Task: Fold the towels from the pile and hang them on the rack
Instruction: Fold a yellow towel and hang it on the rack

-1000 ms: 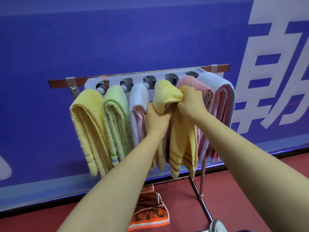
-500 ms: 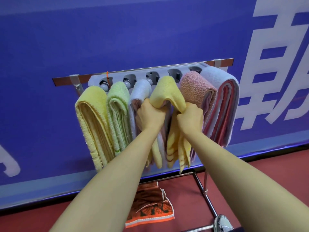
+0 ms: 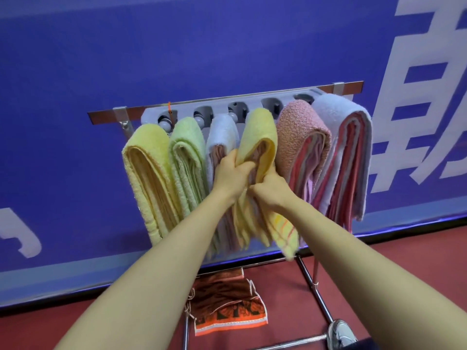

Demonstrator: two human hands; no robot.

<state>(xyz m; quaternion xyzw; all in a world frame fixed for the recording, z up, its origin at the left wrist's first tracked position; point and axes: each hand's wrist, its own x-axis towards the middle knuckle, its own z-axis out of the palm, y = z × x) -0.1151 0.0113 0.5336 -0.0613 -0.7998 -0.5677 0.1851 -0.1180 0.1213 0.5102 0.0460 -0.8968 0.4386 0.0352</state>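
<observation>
My left hand (image 3: pixel 231 176) and right hand (image 3: pixel 271 190) both grip the folded yellow towel (image 3: pixel 260 132), fluffy, orange stripes near its hanging end; it drapes over the rack (image 3: pixel 348 87) between a white towel (image 3: pixel 222 130) and a pink towel (image 3: pixel 300 127)

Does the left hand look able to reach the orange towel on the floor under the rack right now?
Probably not yet: the left hand grips the striped yellow towel on the rack. Once freed, the way looks open; the orange towel lies uncovered between the rack's legs.
</observation>
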